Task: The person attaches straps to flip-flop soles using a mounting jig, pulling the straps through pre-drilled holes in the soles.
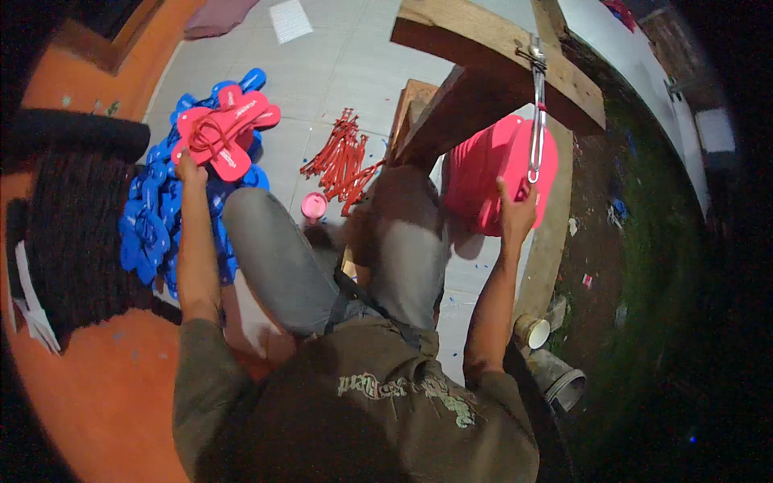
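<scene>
My left hand (pixel 189 169) reaches to the left pile, its fingers closed at the edge of a pink flip-flop (pixel 230 161) with red straps. More pink flip-flops lie crossed there, on top of a heap of blue flip-flops (pixel 149 209). On the right, my right hand (pixel 519 211) is closed on the lower edge of a pink sole (pixel 543 173), thumb up; its other fingers are mostly hidden. That sole stands at the near end of a row of upright pink soles (pixel 475 173). A long metal tool (pixel 538 121) hangs from the wooden beam, its lower end just above this hand.
Red straps (pixel 342 161) lie loose on the tiled floor beyond my knees, with a small pink-topped container (pixel 314 206) beside them. A wooden stand (pixel 475 40) rises ahead. Dark stacked sheets (pixel 76 233) stand at far left; pale cylindrical containers (pixel 533 331) sit at right.
</scene>
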